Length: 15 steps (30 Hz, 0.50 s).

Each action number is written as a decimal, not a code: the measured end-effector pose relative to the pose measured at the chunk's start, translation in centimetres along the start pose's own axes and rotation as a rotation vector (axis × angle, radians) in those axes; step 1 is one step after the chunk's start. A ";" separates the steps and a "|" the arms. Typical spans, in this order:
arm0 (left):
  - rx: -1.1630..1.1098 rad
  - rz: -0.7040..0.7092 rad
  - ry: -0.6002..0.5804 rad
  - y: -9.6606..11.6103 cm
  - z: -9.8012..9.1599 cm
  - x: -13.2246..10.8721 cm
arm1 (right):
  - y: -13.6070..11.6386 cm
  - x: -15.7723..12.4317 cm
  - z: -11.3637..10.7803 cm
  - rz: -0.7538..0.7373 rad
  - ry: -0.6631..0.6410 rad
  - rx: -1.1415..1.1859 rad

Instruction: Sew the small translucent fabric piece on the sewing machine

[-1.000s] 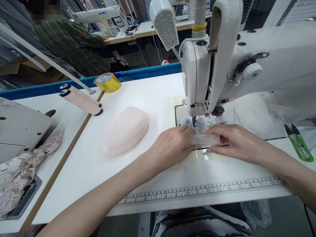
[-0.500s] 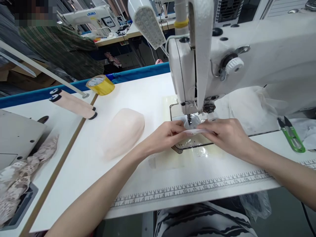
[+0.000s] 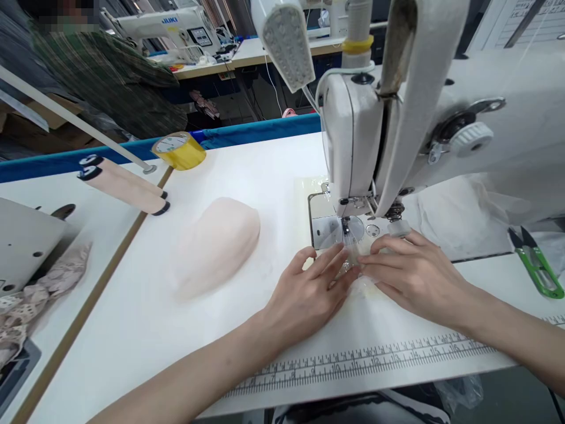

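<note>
Under the presser foot [image 3: 346, 228] of the white sewing machine [image 3: 353, 141] lies a thin see-through piece of fabric [image 3: 352, 252], whose outline is hard to make out. My left hand [image 3: 309, 291] rests on it just in front of the foot, fingers stretched and apart. From the other side my right hand [image 3: 410, 274] touches the fabric with extended fingers, close to my left fingertips. Its thumb is hidden. A pale pink moulded cup [image 3: 225, 244] lies on the table left of my hands.
Green thread snips [image 3: 536, 265] lie at the right, beside white fabric [image 3: 463, 212]. A yellow tape roll [image 3: 180, 152] and two pale pink thread spools [image 3: 126, 185] are at the back left. A printed ruler [image 3: 353, 365] runs along the front edge. A person [image 3: 106, 82] is beyond.
My hands have gone from pinching a folded pale strip before the needle to lying lower and flatter over the see-through fabric. The view has shifted, with the machine head appearing larger and farther right.
</note>
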<state>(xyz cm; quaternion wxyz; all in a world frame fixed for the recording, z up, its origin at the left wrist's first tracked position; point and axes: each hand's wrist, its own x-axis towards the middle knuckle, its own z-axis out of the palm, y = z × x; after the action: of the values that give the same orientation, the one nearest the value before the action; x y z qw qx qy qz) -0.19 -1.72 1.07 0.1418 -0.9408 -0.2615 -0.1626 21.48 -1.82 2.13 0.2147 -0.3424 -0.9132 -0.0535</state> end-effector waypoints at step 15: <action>-0.091 -0.108 0.000 -2.0 1.3 1.1 | 1.8 0.8 1.8 0.003 0.112 -0.083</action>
<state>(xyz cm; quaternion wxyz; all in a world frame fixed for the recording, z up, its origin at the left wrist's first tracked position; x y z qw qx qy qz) -0.07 0.89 0.69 0.0898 -0.9307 -0.3043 -0.1818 21.47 0.41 0.76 0.2510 -0.3488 -0.8962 -0.1100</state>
